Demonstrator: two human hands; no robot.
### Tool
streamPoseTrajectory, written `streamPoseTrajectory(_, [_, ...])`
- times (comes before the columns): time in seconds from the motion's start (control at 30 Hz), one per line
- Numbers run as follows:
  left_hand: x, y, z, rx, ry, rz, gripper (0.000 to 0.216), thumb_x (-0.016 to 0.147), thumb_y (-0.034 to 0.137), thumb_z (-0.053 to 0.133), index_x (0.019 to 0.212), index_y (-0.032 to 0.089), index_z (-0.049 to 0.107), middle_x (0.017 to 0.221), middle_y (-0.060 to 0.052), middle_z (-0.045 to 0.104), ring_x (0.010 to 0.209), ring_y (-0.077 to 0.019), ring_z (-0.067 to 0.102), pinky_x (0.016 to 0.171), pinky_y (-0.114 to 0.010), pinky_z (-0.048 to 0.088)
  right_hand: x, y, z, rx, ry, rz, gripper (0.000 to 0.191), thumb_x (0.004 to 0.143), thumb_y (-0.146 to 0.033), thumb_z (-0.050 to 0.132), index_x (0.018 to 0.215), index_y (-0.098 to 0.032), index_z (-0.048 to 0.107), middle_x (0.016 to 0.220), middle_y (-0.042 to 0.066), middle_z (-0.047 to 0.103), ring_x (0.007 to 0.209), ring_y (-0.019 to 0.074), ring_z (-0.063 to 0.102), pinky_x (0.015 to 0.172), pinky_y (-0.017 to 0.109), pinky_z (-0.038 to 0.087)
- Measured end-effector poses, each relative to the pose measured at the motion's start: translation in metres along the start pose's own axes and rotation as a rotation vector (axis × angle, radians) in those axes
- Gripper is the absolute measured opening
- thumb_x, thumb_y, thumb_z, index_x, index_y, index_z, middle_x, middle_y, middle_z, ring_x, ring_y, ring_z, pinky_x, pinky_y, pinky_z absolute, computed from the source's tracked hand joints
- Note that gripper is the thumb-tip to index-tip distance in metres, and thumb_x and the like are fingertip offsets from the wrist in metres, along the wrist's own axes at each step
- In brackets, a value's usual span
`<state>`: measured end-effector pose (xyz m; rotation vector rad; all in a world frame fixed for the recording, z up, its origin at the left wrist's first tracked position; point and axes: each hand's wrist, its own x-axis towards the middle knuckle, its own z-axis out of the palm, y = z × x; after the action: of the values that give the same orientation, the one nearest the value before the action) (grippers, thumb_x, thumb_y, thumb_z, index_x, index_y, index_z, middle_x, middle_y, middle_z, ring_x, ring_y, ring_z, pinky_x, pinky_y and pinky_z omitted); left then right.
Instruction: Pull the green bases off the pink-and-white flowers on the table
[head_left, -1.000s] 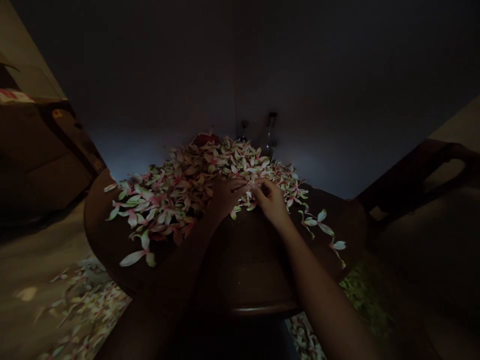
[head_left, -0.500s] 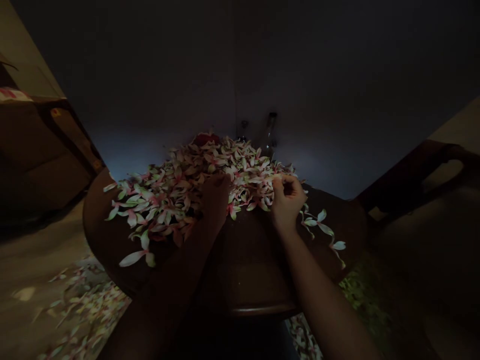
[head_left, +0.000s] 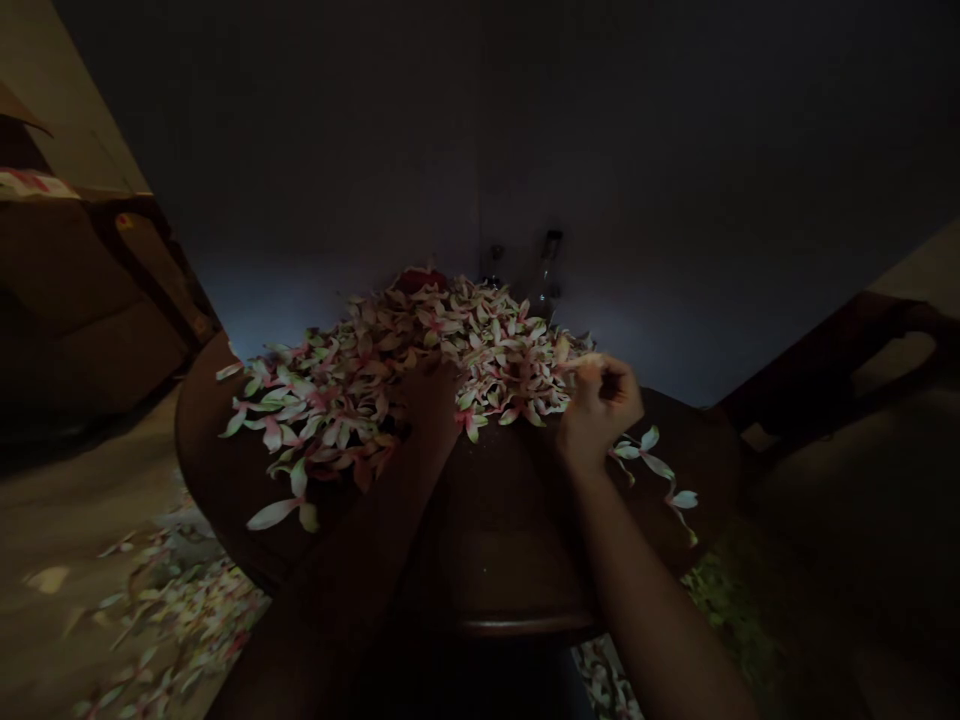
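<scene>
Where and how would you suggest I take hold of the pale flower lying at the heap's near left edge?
I'd pinch the pale flower where its petals meet, probably from the near side: its petals splay outward, and the heap lies beyond it.

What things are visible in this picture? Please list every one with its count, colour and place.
Rounded wooden-looking table: one, dark brown, centre
Heap of slender-petalled flowers: one, pink-white-green, on table
Loose slender-petalled flowers: few, pale, table's right side
Tall clear bottle: one, dark-capped, behind heap
Small glassy object: one, clear, left of bottle
Partly buried object: one, red, heap's back
Smooth walls: two, grey, behind table
Boxlike objects: count unclear, brown, far left
Chair-like furniture: one, dark, right
Scattered plant pieces: many, pale, floor
Leafy patch: one, green, lower right
Left hand: one, shadowed, at heap
Right hand: one, bare, heap's right edge
</scene>
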<state>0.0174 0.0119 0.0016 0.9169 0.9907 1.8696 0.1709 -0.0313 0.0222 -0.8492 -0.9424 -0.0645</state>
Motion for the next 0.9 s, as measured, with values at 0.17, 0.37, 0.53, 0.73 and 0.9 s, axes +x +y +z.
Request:
streamPoseTrajectory(0.17, [0.013,0.003,-0.014,-0.157,0.007,-0.014,0.02,0.07,0.032,0.065,0.072,0.019,0.051,0.066,0.001,0.059,0.074,-0.0147,0.067,0.08,-0.037,0.059,0.024,0.013,-0.011,-0.025,0.195,-0.083,0.02,0.092,-0.042,0.049,0.087,-0.023,0.043,0.076,-0.001,0.047,0.071,0.0159,0.055,0.073,0.036,0.05])
streamPoseTrajectory(0.37, [0.005,0.011,-0.01,-0.189,-0.052,-0.028,0.018,0.071,0.03,0.068,0.073,0.017,0.056,0.067,0.001,0.058,0.072,-0.0126,0.066,0.085,-0.037,0.059,0.032,0.006,-0.027,-0.244,0.39,-0.324,0.026,0.085,-0.032,0.06,0.099,-0.024,0.04,0.096,0.006,0.04,0.087,0.0213,0.048,0.08,0.042,0.046])
streamPoseTrajectory(0.53, [0.001,0.012,-0.005,0.01,-0.065,0.054,0.021,0.075,0.036,0.069,0.078,0.016,0.065,0.074,-0.001,0.064,0.073,-0.0145,0.067,0.077,-0.033,0.059,0.017,0.002,-0.019,-0.279,-0.094,-0.317,0.019,0.087,-0.031,0.059,0.101,-0.023,0.048,0.093,0.004,0.05,0.084,0.0197,0.051,0.078,0.039,0.045])
streamPoseTrajectory(0.73, [-0.013,0.018,0.001,0.525,-0.371,0.413,0.014,0.082,0.028,0.065,0.088,0.02,0.074,0.086,-0.003,0.075,0.083,-0.0165,0.07,0.077,-0.025,0.054,-0.008,0.002,0.002,-0.1,-0.777,0.024,0.02,0.093,-0.043,0.054,0.091,-0.024,0.056,0.075,-0.001,0.056,0.066,0.0145,0.052,0.063,0.03,0.043])
streamPoseTrajectory(0.9, [-0.014,0.013,0.0,0.586,-0.559,0.489,0.016,0.083,0.022,0.064,0.096,0.021,0.075,0.089,-0.002,0.076,0.081,-0.0153,0.07,0.074,-0.023,0.053,-0.012,0.012,0.004,-0.024,-0.817,0.176,0.029,0.091,-0.052,0.054,0.086,-0.023,0.057,0.067,-0.003,0.054,0.058,0.0128,0.049,0.058,0.028,0.041])
